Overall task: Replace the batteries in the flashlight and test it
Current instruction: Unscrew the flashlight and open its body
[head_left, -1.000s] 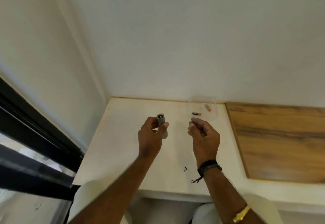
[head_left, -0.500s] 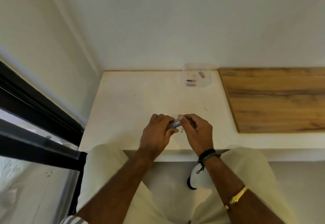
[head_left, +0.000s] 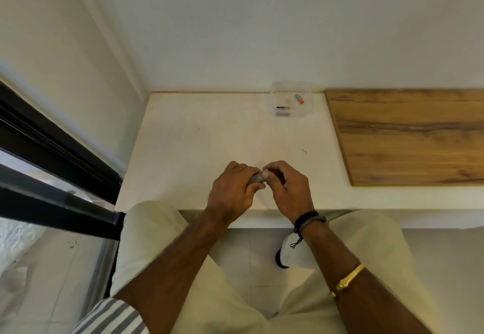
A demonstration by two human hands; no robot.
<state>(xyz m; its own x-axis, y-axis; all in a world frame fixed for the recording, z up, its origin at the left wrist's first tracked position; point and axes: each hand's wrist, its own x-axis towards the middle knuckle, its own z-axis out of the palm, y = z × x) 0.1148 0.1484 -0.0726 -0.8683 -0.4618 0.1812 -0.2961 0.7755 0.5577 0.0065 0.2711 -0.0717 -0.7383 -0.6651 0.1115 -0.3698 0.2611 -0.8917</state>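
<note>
White walls meet in a corner behind a pale counter (head_left: 199,145), with a dark window frame (head_left: 52,150) running along at about 9 o'clock. Near the front edge of the counter, at roughly 6 o'clock from its middle, the left hand (head_left: 230,189) is curled tight around a small grey flashlight (head_left: 255,178), fingers wrapped over the top and thumb underneath, so only a short grey stub shows between the two hands. Touching that exposed end from the 3 o'clock side, the right hand (head_left: 288,189) has thumb and forefinger pinched together on or right against the tip; whether it holds a cap, a battery or only the flashlight body cannot be told, as the fingers hide it. A dark cord band (head_left: 307,220) sits on the right wrist and a gold bracelet (head_left: 349,277) further down the forearm. Well apart from the hands, at about 1 o'clock near the back wall, a clear plastic box (head_left: 309,109) holds a dark battery (head_left: 282,107) and an orange-tipped battery (head_left: 299,98). At 3 o'clock lies a wooden board (head_left: 408,137)
</note>
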